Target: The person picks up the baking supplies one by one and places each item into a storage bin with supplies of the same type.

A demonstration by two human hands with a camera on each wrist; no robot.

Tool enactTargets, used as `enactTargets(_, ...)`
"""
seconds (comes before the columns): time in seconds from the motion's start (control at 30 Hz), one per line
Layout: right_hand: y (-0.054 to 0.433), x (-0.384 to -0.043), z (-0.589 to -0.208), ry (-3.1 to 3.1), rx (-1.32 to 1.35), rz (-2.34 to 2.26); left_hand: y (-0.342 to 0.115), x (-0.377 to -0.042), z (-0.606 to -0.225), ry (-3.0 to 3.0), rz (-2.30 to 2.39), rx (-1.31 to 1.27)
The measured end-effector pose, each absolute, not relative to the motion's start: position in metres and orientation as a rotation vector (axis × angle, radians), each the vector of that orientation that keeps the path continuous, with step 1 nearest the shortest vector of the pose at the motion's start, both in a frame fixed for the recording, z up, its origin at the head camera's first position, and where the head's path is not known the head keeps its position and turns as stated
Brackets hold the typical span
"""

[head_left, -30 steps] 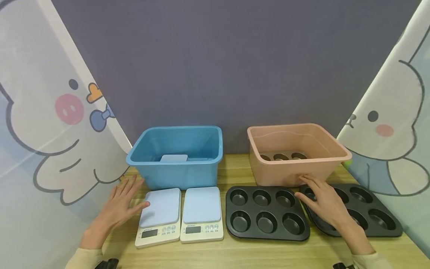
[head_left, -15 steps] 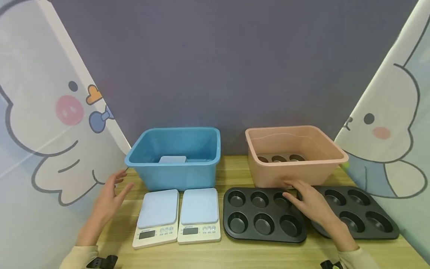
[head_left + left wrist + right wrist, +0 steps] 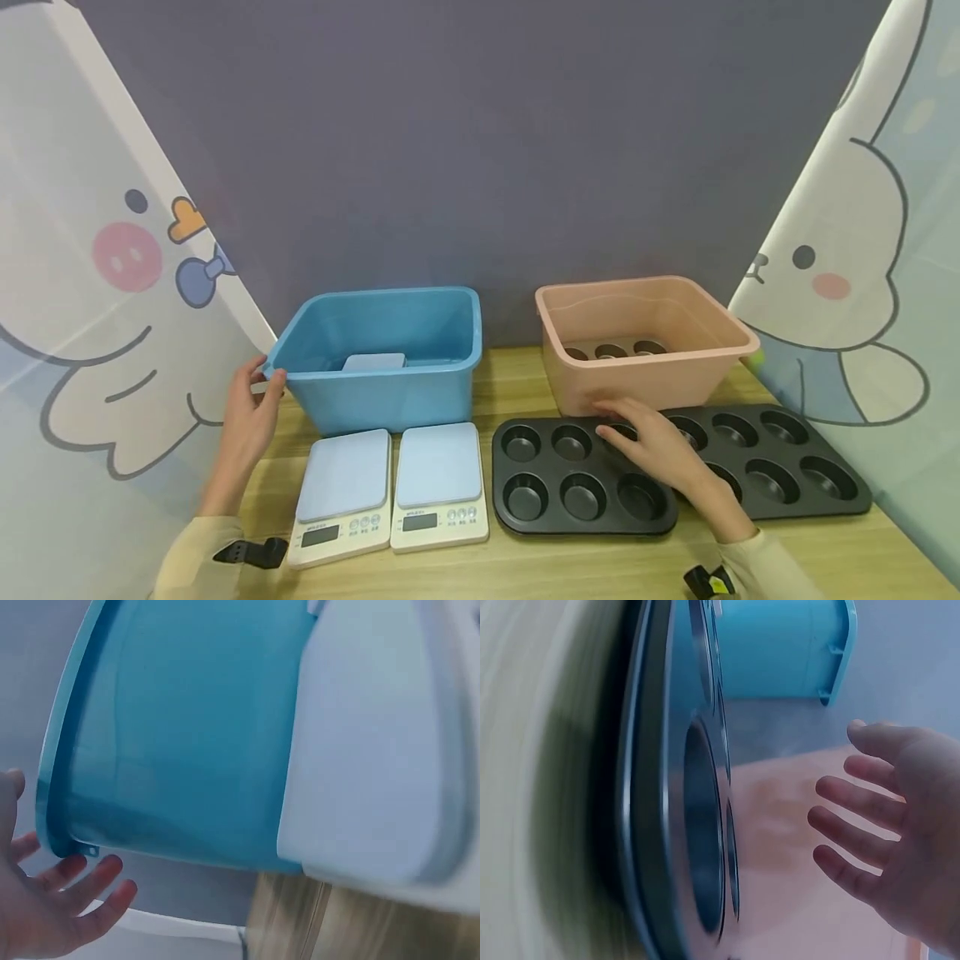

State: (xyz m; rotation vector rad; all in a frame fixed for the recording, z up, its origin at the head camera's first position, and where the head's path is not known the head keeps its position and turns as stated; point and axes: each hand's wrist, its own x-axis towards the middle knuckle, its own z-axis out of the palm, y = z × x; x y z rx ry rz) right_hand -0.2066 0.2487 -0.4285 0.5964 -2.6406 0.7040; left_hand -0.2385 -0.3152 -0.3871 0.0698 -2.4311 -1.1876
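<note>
My left hand [image 3: 251, 421] is at the left front corner of the blue plastic bin [image 3: 382, 408], thumb and fingertips right at its rim. In the left wrist view its fingers [image 3: 97, 889] are spread and loosely bent beside the bin's corner. A white kitchen scale [image 3: 373, 361] lies inside the bin. My right hand [image 3: 652, 446] hovers over the dark six-cup muffin pan [image 3: 551, 454], in front of the pink bin [image 3: 630, 383]. The right wrist view shows its fingers relaxed and apart, holding nothing. Another muffin pan [image 3: 612, 351] lies inside the pink bin.
Two kitchen scales, the left scale [image 3: 345, 479] and the right scale [image 3: 438, 467], lie side by side before the blue bin. A second dark muffin pan [image 3: 795, 496] sits at the right on the wooden table [image 3: 585, 571]. Cartoon-printed cloth [image 3: 82, 333] flanks both sides.
My left hand has moved from beside the left scale up to the blue bin's corner. My right hand has shifted left, from the right pan toward the left one. The view has turned slightly.
</note>
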Motion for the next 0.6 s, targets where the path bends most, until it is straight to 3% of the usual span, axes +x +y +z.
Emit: enactTargets(0.6,0.184,-0.223,-0.422,-2.641,0.852,0.865,-0.315,-0.259,-0.395,-2.414,-1.456,0.141)
